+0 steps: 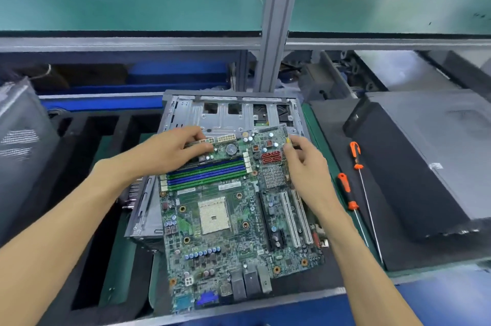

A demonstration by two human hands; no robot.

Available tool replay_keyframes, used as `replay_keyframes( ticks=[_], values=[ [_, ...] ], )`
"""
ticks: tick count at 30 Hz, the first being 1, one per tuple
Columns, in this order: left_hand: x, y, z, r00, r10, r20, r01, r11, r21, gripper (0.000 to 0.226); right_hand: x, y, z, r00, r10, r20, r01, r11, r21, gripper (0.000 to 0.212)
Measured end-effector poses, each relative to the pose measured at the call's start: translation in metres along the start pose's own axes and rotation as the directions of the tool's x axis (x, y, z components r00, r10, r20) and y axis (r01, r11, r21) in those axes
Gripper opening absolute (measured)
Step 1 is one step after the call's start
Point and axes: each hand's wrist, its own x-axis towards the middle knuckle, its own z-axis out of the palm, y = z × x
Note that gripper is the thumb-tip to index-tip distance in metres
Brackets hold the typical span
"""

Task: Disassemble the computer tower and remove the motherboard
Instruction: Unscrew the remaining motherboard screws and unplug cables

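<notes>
One motherboard [225, 219], one open tower case [231, 113], two screwdrivers [348, 192], two hands [170, 149]

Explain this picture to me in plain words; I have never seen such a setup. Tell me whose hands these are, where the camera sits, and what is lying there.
The one picture comes from a camera worn on a person's head, looking down at a workbench. No robot is here. The left hand and right hand each grip the far end of a green circuit-covered motherboard, apparently lifted out over the open grey metal computer case. To the right lie two orange-handled screwdrivers, beside a black closed computer tower.
</notes>
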Motion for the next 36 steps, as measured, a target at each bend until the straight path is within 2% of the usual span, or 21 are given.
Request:
replay_keyframes(
  ticks=[2, 5, 7, 10, 15, 18, 20, 23, 27, 29, 36],
  values=[
    [0.004, 0.004, -0.001, 0.999, 0.028, -0.046, -0.026, 0.999, 0.037, 0.038, -0.005, 0.004, -0.009, 0.998, 0.047, 0.038, -0.047, 0.999, 0.015, 0.024],
    [0.008, 0.009, -0.003, 0.992, 0.077, -0.102, -0.068, 0.994, 0.085, 0.040, -0.019, 0.014, -0.010, 0.980, 0.160, 0.121, -0.168, 0.984, 0.054, 0.063],
    [0.012, 0.013, -0.003, 0.988, 0.103, -0.115, -0.091, 0.991, 0.100, 0.043, -0.025, 0.020, -0.008, 0.960, 0.249, 0.127, -0.264, 0.957, 0.119, 0.074],
    [0.018, 0.018, -0.006, 0.986, 0.112, -0.123, -0.100, 0.989, 0.105, 0.045, -0.030, 0.022, -0.008, 0.950, 0.298, 0.097, -0.313, 0.920, 0.235, 0.067],
    [0.027, 0.029, -0.010, 0.970, 0.180, -0.165, -0.164, 0.981, 0.109, 0.038, -0.035, 0.012, -0.019, 0.973, 0.231, -0.018, -0.219, 0.942, 0.252, 0.060],
    [0.036, 0.042, -0.012, 0.961, 0.220, -0.166, -0.209, 0.974, 0.084, 0.038, -0.033, 0.007, -0.039, 0.960, 0.276, -0.039, -0.257, 0.930, 0.261, 0.055],
    [0.045, 0.055, -0.013, 0.958, 0.252, -0.137, -0.253, 0.967, 0.006, 0.038, -0.030, 0.006, -0.057, 0.955, 0.292, -0.051, -0.264, 0.918, 0.297, 0.053],
    [0.064, 0.081, -0.008, 0.951, 0.291, -0.109, -0.298, 0.953, -0.059, 0.034, -0.029, 0.001, -0.088, 0.956, 0.277, -0.097, -0.245, 0.936, 0.255, 0.038],
    [0.095, 0.123, 0.013, 0.938, 0.333, -0.099, -0.344, 0.932, -0.116, 0.030, -0.025, 0.010, -0.136, 0.966, 0.119, -0.231, -0.109, 0.993, 0.055, 0.033],
    [0.114, 0.144, 0.025, 0.941, 0.330, -0.073, -0.337, 0.933, -0.128, 0.032, -0.019, 0.019, -0.163, 0.952, 0.098, -0.290, -0.104, 0.995, -0.004, 0.027],
    [0.186, 0.217, 0.078, 0.946, 0.325, 0.010, -0.322, 0.939, -0.120, 0.037, 0.018, 0.078, -0.248, 0.954, 0.125, -0.273, -0.152, 0.985, -0.081, 0.014]
  ],
)
